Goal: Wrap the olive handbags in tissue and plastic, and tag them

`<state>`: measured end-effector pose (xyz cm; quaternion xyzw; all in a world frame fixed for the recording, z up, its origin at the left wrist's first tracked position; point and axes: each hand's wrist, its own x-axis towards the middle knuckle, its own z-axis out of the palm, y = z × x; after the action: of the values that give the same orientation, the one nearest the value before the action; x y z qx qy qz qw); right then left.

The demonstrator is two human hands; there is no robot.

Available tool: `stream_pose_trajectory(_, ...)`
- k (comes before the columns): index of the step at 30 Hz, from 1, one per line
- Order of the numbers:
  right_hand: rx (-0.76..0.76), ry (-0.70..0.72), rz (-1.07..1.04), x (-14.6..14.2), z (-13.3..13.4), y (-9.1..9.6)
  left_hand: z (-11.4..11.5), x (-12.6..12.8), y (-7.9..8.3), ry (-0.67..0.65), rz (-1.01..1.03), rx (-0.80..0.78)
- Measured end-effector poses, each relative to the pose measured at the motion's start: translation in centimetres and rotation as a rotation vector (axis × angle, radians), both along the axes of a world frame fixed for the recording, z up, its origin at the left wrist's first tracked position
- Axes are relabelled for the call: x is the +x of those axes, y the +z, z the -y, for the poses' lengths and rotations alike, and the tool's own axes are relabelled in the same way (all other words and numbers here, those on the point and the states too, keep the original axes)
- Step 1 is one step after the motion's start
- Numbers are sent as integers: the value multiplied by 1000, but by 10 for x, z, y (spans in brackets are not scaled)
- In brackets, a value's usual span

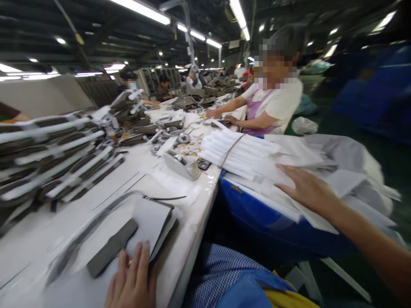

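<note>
My left hand lies with fingers stretched out on a dark grey-brown bag on the white table, a white sheet over its face. A dark flat strip rests beside those fingers, and a grey strap loops out to the left. Over at the blue bin, my right hand reaches onto a white sheet, thumb and fingers apart around its end. That sheet lies on a bundle of white padded strips tied with a brown band. Motion blur hides whether the fingers press on it.
Stacked dark bags with white wrapping fill the table's left side. A tape dispenser stands near the edge, tape rolls behind it. The blue bin adjoins the table. A co-worker works across the corner.
</note>
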<state>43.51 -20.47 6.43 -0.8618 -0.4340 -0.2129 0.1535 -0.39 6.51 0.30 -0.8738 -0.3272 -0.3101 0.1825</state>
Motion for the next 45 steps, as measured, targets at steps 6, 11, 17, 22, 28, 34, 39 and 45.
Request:
stream_pose_trajectory(6, 201, 703, -69, -89, -140, 74, 20, 2, 13, 162, -155, -10)
stream_pose_trajectory(11, 50, 1321, -190, -199, -254, 105, 19, 5, 11, 213, -126, -28)
stream_pose_trajectory(17, -258, 1663, -102, -271, -318, 74, 21, 5, 6, 176, -60, 2)
stream_pose_trajectory(22, -314, 1710, -102, -273, -324, 32, 20, 4, 6, 95, 12, -50)
stream_pose_trajectory(28, -287, 1737, -144, -270, -327, 12, 19, 2, 7, -26, 114, -48)
stream_pose_trajectory(34, -320, 1777, -89, -273, -328, 13, 18, 0, 3, -49, 114, -46)
stream_pose_trajectory(39, -353, 1791, -213, -272, -329, 12, 18, -3, 9, -104, 146, -72)
stream_pose_trajectory(45, -433, 1807, -324, -271, -333, 6, 26, -10, 23, -339, 446, -252)
